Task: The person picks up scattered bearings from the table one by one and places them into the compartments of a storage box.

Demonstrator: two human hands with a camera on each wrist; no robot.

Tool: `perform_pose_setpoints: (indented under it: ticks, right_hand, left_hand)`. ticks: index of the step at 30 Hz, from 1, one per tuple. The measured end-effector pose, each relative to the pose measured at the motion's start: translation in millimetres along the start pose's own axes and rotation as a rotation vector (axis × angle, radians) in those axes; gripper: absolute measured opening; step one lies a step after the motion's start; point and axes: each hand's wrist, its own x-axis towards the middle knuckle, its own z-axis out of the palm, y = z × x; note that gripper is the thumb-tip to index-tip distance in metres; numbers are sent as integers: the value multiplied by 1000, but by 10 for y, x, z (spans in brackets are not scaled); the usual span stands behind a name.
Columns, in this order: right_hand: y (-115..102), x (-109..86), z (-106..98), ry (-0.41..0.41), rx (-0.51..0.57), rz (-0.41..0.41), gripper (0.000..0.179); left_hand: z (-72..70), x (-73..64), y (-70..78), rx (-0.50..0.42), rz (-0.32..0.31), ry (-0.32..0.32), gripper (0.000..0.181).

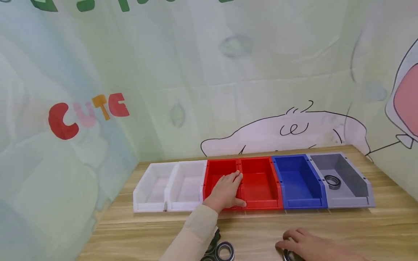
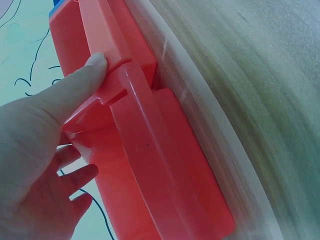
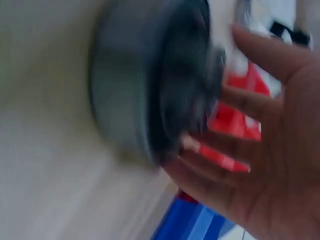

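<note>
My left hand (image 1: 226,190) reaches over the two red bins. In the left wrist view its thumb (image 2: 92,75) touches the rim between the red bins (image 2: 145,140), and its other fingers spread apart, holding nothing. Low on the right, my right hand (image 1: 308,244) is at a bearing (image 1: 290,256) on the table, partly hidden under it. The blurred right wrist view shows a dark round thing (image 3: 122,75) in front of the loosely spread fingers; contact is unclear. Several bearings (image 1: 225,251) lie by the left forearm, partly covered by the sleeve. Another bearing (image 1: 332,182) lies in the grey bin (image 1: 356,202).
Two white bins (image 1: 150,206) stand left of the red ones, and a blue bin (image 1: 303,203) stands between red and grey. The row sits on a wooden table (image 1: 130,235). Behind it hangs a printed cloth (image 1: 196,108).
</note>
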Motion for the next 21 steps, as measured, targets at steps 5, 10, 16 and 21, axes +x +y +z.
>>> perform_pose_setpoints:
  ticks: [5, 10, 16, 21]
  right_hand:
    - [-54, 80, 136, 34, -13, -98, 33]
    - [-39, 77, 187, 61, -15, -191, 26]
    - [-50, 78, 187, 109, -73, -251, 27]
    - [-75, 67, 161, 72, -25, -188, 31]
  left_hand:
    - [-4, -8, 3, -18, -1, -14, 98]
    - [2, -16, 8, -37, -10, -22, 99]
    - [-3, -14, 13, -37, -10, -15, 99]
    - [-13, -13, 6, -43, -9, -16, 99]
